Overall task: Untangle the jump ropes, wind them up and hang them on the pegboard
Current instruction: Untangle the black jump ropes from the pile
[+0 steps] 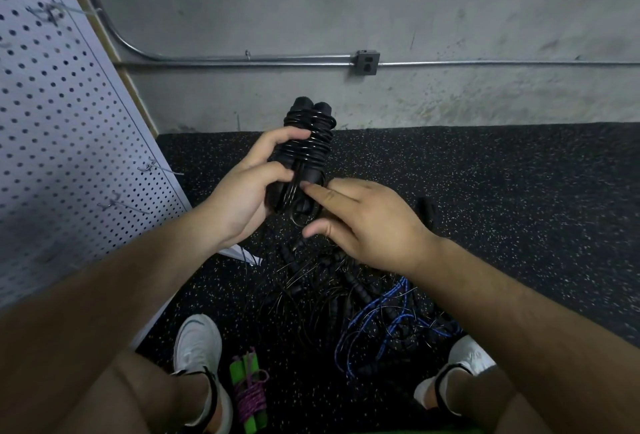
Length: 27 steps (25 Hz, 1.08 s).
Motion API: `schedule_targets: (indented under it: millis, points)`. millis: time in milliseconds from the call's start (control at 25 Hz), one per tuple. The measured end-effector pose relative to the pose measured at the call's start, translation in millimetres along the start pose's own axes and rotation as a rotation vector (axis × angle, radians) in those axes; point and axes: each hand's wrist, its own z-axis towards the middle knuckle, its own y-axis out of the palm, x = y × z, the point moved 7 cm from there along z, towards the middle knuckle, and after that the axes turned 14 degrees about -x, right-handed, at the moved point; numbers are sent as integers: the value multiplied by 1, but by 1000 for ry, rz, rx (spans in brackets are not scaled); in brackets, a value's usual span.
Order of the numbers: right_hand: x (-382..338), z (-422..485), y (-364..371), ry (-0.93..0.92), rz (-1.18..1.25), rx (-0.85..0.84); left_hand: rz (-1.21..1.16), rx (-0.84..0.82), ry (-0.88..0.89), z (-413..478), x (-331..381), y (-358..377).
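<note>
My left hand (249, 188) grips a black jump rope bundle (310, 129), its two handles side by side with thin black cord wound round them, held upright above the floor. My right hand (360, 222) is at the bundle's lower end, index finger stretched onto the handles; the other fingers curl where a loose loop of cord hangs, and the grip is hidden. Below lies a tangled pile of black and blue jump ropes (360, 302). A wound purple rope with green handles (251, 392) lies between my shoes. The white pegboard (62, 115) leans at the left with metal hooks (159, 169).
A grey concrete wall with a metal conduit (242, 60) and an outlet box (366, 63) stands straight ahead. The floor is black speckled rubber matting (519, 191). My white shoes (197, 343) stand either side of the rope pile.
</note>
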Motion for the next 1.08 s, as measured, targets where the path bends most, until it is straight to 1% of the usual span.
schedule_targets:
  millis: [120,240,360,440,640,840,920,1080]
  points:
    - [5,-1,-9,79,122,99,-58,-33,13,1,3,3]
    - [8,0,-13,95,216,160,-80,-55,23,3,4,5]
    - [13,-1,-15,124,250,194,-74,-65,22,3,2,4]
    - [18,-2,-15,166,280,196,-112,-64,32,3,2,2]
    - [19,-1,-7,213,259,197,-156,-82,49,4,4,0]
    - [22,-2,-11,352,323,245,-103,-188,2,1,-6,17]
    - [22,0,-8,344,356,217,-123,-168,-17,1,-8,16]
    - [9,9,2,182,366,33,-130,-106,-30,1,-4,5]
